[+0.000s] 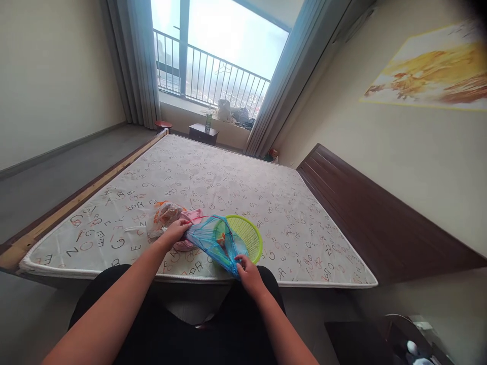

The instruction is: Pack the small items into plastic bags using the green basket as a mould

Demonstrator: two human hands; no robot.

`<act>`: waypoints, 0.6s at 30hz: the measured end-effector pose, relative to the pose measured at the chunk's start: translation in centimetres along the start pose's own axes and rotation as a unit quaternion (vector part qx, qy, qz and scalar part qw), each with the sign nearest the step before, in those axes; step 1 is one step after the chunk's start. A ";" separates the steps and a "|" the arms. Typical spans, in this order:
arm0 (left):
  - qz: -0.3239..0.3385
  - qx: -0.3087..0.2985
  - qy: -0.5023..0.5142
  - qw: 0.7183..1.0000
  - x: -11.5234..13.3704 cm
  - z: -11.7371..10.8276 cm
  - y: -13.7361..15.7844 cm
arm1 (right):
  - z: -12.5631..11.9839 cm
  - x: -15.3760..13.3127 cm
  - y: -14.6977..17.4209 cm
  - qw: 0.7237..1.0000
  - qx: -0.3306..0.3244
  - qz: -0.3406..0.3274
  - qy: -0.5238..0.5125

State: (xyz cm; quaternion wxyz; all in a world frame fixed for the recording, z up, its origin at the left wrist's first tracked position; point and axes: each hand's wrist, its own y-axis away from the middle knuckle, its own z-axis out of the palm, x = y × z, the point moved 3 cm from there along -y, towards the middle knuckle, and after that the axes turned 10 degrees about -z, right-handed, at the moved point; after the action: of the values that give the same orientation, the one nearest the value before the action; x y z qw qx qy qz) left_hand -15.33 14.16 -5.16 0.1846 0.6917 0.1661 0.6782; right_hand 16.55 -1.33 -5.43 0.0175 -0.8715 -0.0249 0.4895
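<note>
Stretched between my two hands is a thin blue plastic bag (207,237). My left hand (178,230) pinches its upper left end, close to a red strip along the edge. At the lower right end, my right hand (246,271) has its fingers closed on the plastic. A yellow-green plastic basket (259,243) stands behind and partly under the bag, near the mattress's front edge. A small orange item (221,240) shows near the basket's middle; I cannot tell whether it lies in the bag or the basket. Beside my left hand lie a clear plastic bag (164,215) and pink cloth (195,215).
The letter-printed mattress (228,177) fills the middle, with a wooden bed rail (87,192) at left and a dark headboard (353,213) at right. A dark nightstand (203,133) holding a green bottle stands beyond it. White bags (224,110) sit by the window.
</note>
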 end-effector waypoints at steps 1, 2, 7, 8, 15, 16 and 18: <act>-0.014 0.009 0.017 1.000 0.0 -0.1 0.0 | 0.0 0.3 -0.1 1.000 0.008 0.006 -0.016; -0.029 0.019 0.033 0.999 0.1 -0.2 0.0 | 0.0 0.6 -0.3 0.999 0.017 0.014 -0.037; -0.040 0.027 0.139 0.989 0.8 -1.5 -0.1 | -1.1 2.8 -1.0 0.970 0.086 0.098 -0.206; -0.030 0.011 0.178 0.983 1.1 -1.7 0.0 | -1.5 3.1 -1.0 0.957 0.106 0.123 -0.238; 0.021 -0.057 0.390 0.919 3.0 -1.5 1.9 | -4.3 1.3 -0.5 0.907 0.099 0.167 -0.373; 0.031 -0.058 0.408 0.911 3.1 -1.4 2.0 | -4.5 0.6 -0.4 0.903 0.076 0.158 -0.392; 0.040 -0.068 0.443 0.893 3.2 -1.1 2.2 | -4.8 -1.0 -0.4 0.885 0.045 0.135 -0.443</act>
State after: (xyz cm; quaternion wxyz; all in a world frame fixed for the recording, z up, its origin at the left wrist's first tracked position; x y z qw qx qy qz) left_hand -16.42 13.76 -1.28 0.1117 0.3111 0.1563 0.9308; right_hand 20.10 -1.03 -2.05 -0.0227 -0.5571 0.1098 0.8229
